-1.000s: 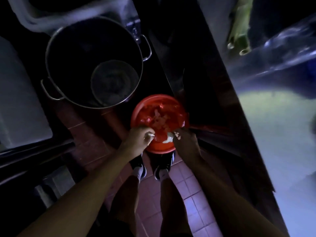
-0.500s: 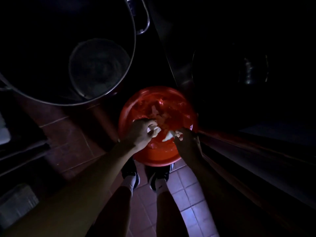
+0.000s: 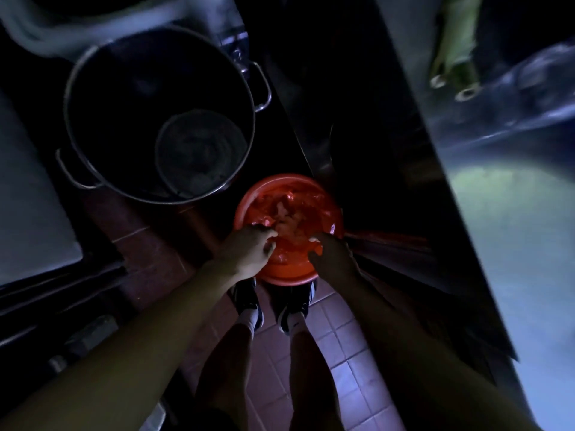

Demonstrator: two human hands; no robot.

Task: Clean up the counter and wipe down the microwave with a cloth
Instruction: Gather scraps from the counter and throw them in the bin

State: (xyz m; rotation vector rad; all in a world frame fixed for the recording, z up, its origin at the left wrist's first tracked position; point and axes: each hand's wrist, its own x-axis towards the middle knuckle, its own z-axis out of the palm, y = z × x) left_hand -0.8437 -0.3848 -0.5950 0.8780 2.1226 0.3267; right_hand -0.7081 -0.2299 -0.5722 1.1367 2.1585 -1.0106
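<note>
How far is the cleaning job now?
Nothing looks finished yet. In hand: the left hand and right hand work a pale cloth in the red basin on the floor. Left: the steel counter; no microwave is in view.

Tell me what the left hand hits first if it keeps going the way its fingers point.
Probably the pale crumpled cloth inside the round red plastic basin; the left hand points into it. Depth is unclear in the dark.

Very dim, motion-blurred frame; pale glare on the right counter (image 3: 497,228).
</note>
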